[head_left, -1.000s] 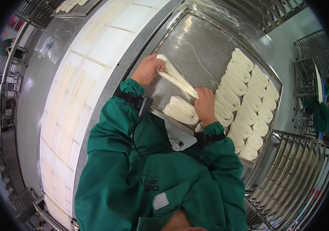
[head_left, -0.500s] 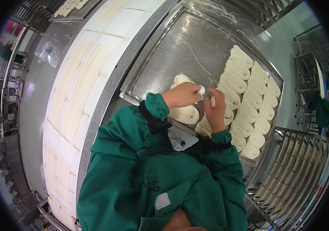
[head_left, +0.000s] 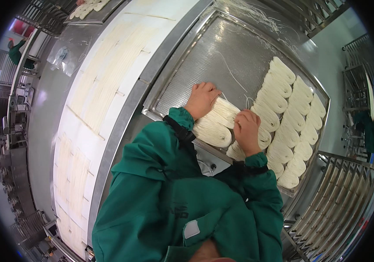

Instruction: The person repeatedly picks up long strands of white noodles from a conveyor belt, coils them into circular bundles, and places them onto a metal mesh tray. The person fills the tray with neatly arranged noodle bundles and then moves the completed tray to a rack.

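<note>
A folded bundle of pale noodles (head_left: 225,112) stretches between my two hands, low over a metal tray (head_left: 176,70) with a ridged bottom. My left hand (head_left: 202,101) has its fingers curled over the bundle's left end. At the other end, my right hand (head_left: 247,131) is closed with its fingertips bent onto the strands. Just nearer to me, another noodle bundle (head_left: 213,132) lies flat, its rounded loop toward the right. Rows of overlapping noodle bundles (head_left: 283,111) cover the tray's right side. The undersides of my fingers are hidden.
To the left runs a white belt (head_left: 71,126) with long noodle strands and thin sticks on it. A loose strand (head_left: 233,72) lies on the tray, and scraps (head_left: 257,15) litter the far metal surface. A rack of trays (head_left: 333,196) stands at right. Another person (head_left: 16,53) is far left.
The bundle, earlier gathered upright in my left fist, now lies stretched between both hands. My left hand has turned palm down, and my right hand has closed onto the loop end.
</note>
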`<state>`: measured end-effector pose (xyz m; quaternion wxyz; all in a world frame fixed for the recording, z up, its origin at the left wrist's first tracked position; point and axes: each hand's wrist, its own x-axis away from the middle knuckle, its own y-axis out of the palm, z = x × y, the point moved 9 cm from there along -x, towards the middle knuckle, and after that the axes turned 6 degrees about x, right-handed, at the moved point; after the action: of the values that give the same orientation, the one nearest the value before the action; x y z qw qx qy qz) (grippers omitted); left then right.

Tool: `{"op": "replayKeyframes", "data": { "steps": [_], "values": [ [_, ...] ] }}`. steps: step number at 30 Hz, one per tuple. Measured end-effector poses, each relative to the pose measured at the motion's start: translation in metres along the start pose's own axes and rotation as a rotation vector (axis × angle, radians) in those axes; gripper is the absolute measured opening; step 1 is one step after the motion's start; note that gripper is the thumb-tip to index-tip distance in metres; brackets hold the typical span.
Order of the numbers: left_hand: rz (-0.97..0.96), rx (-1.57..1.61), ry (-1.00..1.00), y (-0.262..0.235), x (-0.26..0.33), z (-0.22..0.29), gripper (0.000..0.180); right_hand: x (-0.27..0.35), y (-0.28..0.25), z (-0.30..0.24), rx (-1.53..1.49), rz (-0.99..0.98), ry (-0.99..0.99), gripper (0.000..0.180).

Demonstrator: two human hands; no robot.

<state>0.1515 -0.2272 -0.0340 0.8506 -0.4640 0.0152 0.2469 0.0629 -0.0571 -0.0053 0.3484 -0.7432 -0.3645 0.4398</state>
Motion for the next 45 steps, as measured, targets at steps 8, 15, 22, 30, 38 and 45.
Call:
{"op": "replayKeyframes", "data": {
  "steps": [8, 15, 22, 30, 38, 45],
  "values": [
    [0.509, -0.215, -0.438, -0.173, -0.002, -0.183, 0.066, -0.001, -0.043, 0.035, -0.134, 0.032, 0.129, 0.020],
    [0.298, -0.462, -0.994, -0.232, -0.032, -0.317, 0.060, -0.010, -0.053, 0.047, -0.149, 0.069, 0.160, 0.019],
    [0.224, -0.302, -0.531, -0.165, -0.120, -0.254, 0.037, -0.041, -0.043, 0.042, -0.295, 0.083, 0.161, 0.022],
    [-0.079, 1.094, -0.347, -0.100, -0.141, -0.007, 0.015, -0.139, -0.044, -0.003, -0.245, 0.270, 0.020, 0.077],
    [-0.003, 1.572, -0.330, -0.092, -0.124, -0.009, 0.007, -0.126, 0.035, 0.027, -0.191, -0.076, 0.209, 0.053],
    [0.048, 1.097, -0.694, -0.049, -0.060, -0.111, 0.010, -0.072, 0.047, 0.046, 0.099, -0.140, 0.094, 0.040]
  ]
}}
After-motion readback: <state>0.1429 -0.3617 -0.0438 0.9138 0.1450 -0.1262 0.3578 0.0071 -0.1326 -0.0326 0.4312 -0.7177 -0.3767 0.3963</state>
